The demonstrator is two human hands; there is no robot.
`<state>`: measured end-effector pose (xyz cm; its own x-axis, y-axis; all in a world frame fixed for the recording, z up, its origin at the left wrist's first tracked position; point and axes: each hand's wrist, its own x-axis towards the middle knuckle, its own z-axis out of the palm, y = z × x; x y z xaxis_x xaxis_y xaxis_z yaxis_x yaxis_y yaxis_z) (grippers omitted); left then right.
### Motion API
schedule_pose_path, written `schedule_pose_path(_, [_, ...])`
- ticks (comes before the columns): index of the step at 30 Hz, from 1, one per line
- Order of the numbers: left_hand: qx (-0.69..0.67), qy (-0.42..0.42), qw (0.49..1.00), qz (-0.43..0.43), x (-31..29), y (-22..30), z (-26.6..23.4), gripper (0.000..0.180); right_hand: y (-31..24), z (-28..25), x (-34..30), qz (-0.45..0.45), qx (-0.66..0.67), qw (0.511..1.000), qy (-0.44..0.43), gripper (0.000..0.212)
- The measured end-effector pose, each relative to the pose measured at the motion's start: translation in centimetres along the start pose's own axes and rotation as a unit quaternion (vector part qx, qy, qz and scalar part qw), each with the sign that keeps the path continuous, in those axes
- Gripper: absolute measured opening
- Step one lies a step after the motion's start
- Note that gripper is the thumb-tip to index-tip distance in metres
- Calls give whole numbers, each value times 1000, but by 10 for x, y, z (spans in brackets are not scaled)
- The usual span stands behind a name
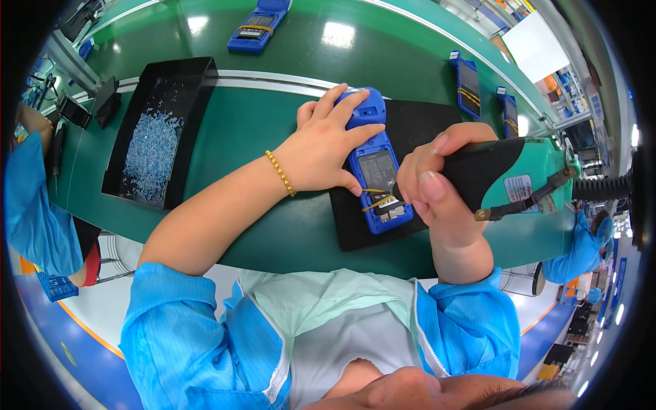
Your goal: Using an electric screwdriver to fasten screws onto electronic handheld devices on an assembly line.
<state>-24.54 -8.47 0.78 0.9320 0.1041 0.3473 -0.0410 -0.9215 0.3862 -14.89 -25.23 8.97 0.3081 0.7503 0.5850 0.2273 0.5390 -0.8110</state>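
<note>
A blue handheld device (403, 222) lies tilted on a black mat (427, 123), its back uncovered, with a dark battery (377, 167) and a yellow rubber band (378, 203) showing. My left hand (324, 140) spreads over its upper part, fingers around the top and the thumb at its left edge, holding it against the mat. A green and black electric screwdriver (509, 171) is wrapped in my right hand (444, 178). The tool points left toward the device's lower half; my fingers largely hide its tip.
Left of my forearm, a black tray (191, 113) holds many small blue-and-silver screws. Another blue device (253, 33) stands at the back, with further banded ones (468, 85) at the right. A black coiled cable (601, 188) trails from the screwdriver. Other people in blue (44, 205) sit at either side.
</note>
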Motion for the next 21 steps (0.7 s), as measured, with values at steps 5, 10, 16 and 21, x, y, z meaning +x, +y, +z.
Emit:
schedule_pose_path(5, [-10,9,1000,4,1,-1,2,93,-4,1,1,-9,-23,999,-34,34])
schedule_pose_path(10, [11,11,1000,8,2,-5,4,81,-14,4,1,60,-14,997,-43,34])
schedule_pose_path(16, [6,10,1000,6,0,-2,2,87,-13,5,1,52,19,997,-49,35])
schedule_pose_path(21, [-14,-3,1000,-2,1,-1,0,93,-1,-4,8,30,115,989,-87,37])
